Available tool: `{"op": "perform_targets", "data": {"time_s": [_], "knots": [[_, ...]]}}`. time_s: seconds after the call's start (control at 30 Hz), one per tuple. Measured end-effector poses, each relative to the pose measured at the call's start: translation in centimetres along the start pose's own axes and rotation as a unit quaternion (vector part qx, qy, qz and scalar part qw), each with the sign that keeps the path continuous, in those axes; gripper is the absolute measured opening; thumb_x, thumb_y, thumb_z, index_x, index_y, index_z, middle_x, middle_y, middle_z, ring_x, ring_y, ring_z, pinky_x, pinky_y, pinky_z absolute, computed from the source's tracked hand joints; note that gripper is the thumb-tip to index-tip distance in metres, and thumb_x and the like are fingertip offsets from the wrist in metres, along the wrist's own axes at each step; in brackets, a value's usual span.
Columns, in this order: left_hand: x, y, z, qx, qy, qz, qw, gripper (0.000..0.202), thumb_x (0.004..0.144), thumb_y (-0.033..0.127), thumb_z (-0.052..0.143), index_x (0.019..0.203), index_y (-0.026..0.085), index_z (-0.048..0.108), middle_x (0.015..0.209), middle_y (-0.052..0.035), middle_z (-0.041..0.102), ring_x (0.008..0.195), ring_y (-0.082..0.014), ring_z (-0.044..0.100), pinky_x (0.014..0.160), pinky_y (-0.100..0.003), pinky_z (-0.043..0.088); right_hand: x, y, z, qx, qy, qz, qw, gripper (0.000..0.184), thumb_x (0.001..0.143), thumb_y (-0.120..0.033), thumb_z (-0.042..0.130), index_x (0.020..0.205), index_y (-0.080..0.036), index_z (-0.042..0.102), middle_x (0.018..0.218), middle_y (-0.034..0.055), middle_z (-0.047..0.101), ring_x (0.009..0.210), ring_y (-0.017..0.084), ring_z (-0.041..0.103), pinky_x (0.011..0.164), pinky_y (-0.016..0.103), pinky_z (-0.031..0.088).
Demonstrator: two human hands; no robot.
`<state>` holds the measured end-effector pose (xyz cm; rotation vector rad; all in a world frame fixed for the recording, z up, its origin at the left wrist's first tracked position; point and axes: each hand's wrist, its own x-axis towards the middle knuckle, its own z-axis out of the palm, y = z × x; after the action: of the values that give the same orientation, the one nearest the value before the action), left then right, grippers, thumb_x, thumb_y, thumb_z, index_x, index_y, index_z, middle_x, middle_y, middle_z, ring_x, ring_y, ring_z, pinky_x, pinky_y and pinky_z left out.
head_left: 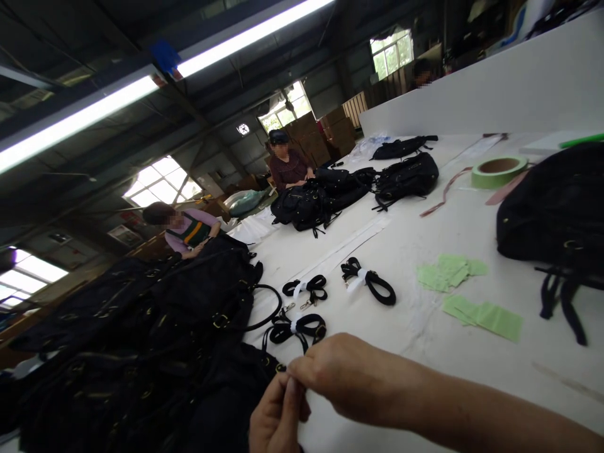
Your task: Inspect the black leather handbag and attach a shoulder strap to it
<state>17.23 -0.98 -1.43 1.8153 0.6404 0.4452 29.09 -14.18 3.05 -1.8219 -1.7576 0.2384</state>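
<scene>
My left hand [276, 415] and my right hand [349, 374] meet at the fingertips near the bottom of the view. Both are closed in a pinch, and what lies between the fingers is hidden. Just behind the fingertips is a black bag [231, 377] with brass-coloured fittings, part of a big pile. Beyond my right hand lies a coiled black strap [297, 327] with a white wrap round its middle. Two more wrapped straps, one small [306, 288] and one larger [372, 283], rest farther back on the white table [401, 327].
Pale green paper pieces [486, 318] and a roll of green tape [499, 171] lie to the right, near another black bag [557, 207]. More black bags [302, 204] stand farther back. Two people [289, 167] work across the table. A white partition [495, 82] borders the back right.
</scene>
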Motion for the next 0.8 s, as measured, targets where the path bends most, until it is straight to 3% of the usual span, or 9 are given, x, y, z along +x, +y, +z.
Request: {"op": "perform_targets", "data": {"time_s": [0.1,0.17,0.23,0.33,0.47,0.6,0.67,0.73,0.8], "knots": [[1.9,1.1,1.1,0.089,-0.047,0.040,0.994,0.050,0.087,0.062,0.040,0.066,0.019,0.055,0.065,-0.0009,0.052,0.065,-0.0147,0.048,0.063,-0.024,0.041,-0.2,0.9,-1.3,-0.068,0.033,0.068,0.995,0.018,0.081,-0.003,0.049,0.083,-0.015,0.063,0.080,0.0045,0.068,0.069,0.018,0.063,0.052,0.026,0.036],[3.5,1.1,2.7,0.225,-0.070,0.070,0.969,0.041,0.093,0.048,0.031,0.089,0.020,0.060,0.084,-0.0051,0.061,0.080,-0.0189,0.056,0.074,-0.027,0.043,-0.8,1.3,-2.2,-0.088,0.111,0.109,0.984,0.018,0.081,-0.003,0.049,0.082,-0.013,0.064,0.078,0.0062,0.067,0.067,0.018,0.062,0.054,0.026,0.039],[5.4,0.6,4.6,0.351,-0.086,0.082,0.929,0.029,0.090,0.035,0.040,0.100,0.018,0.060,0.101,-0.0119,0.063,0.095,-0.0252,0.058,0.084,-0.035,0.042,-1.7,1.5,-3.2,-0.062,0.219,0.109,0.968,0.019,0.082,-0.005,0.048,0.086,-0.014,0.065,0.077,0.0057,0.066,0.068,0.017,0.061,0.061,0.025,0.043],[8.2,-0.8,6.9,0.411,-0.075,0.079,0.905,0.017,0.079,0.023,0.055,0.089,0.012,0.064,0.099,-0.0196,0.064,0.102,-0.0341,0.058,0.091,-0.045,0.038,-2.7,1.3,-4.3,0.009,0.321,0.072,0.944,0.020,0.085,-0.009,0.049,0.091,-0.017,0.067,0.081,0.0047,0.066,0.073,0.016,0.061,0.068,0.024,0.045],[10.1,-1.4,7.7,0.409,-0.065,0.097,0.905,0.014,0.079,0.021,0.056,0.083,0.012,0.066,0.091,-0.0193,0.067,0.098,-0.0349,0.059,0.091,-0.047,0.038,-3.2,1.0,-4.8,0.031,0.316,0.074,0.945,0.020,0.086,-0.013,0.050,0.089,-0.019,0.069,0.082,0.0050,0.065,0.073,0.016,0.060,0.069,0.024,0.046],[7.6,0.8,6.2,0.364,-0.083,0.142,0.917,0.019,0.083,0.024,0.051,0.091,0.016,0.066,0.096,-0.0141,0.068,0.098,-0.0303,0.058,0.092,-0.044,0.040,-3.3,1.4,-4.8,0.005,0.312,0.110,0.944,0.020,0.086,-0.015,0.050,0.086,-0.018,0.069,0.079,0.0049,0.066,0.072,0.015,0.060,0.067,0.023,0.043],[5.1,2.2,4.3,0.269,-0.084,0.135,0.950,0.026,0.087,0.035,0.049,0.102,0.019,0.062,0.101,-0.0105,0.068,0.097,-0.0261,0.059,0.089,-0.038,0.044,-3.3,1.6,-5.0,-0.009,0.319,0.142,0.937,0.019,0.088,-0.018,0.049,0.088,-0.019,0.068,0.080,0.0040,0.067,0.072,0.015,0.060,0.066,0.024,0.041],[2.5,2.8,1.8,0.031,-0.059,0.061,0.996,0.037,0.080,0.051,0.060,0.102,0.021,0.063,0.100,-0.0081,0.070,0.092,-0.0253,0.062,0.086,-0.036,0.047,-3.3,1.7,-5.3,-0.021,0.303,0.180,0.936,0.018,0.089,-0.020,0.050,0.085,-0.020,0.067,0.075,0.0026,0.066,0.068,0.014,0.059,0.063,0.024,0.038],[0.3,1.9,-0.7,-0.133,-0.002,-0.023,0.991,0.047,0.068,0.059,0.070,0.096,0.021,0.065,0.094,-0.0066,0.072,0.090,-0.0262,0.064,0.082,-0.035,0.050,-3.3,1.6,-5.5,-0.032,0.267,0.209,0.940,0.016,0.088,-0.021,0.050,0.083,-0.020,0.065,0.070,0.0014,0.065,0.062,0.014,0.057,0.058,0.024,0.034]]}}
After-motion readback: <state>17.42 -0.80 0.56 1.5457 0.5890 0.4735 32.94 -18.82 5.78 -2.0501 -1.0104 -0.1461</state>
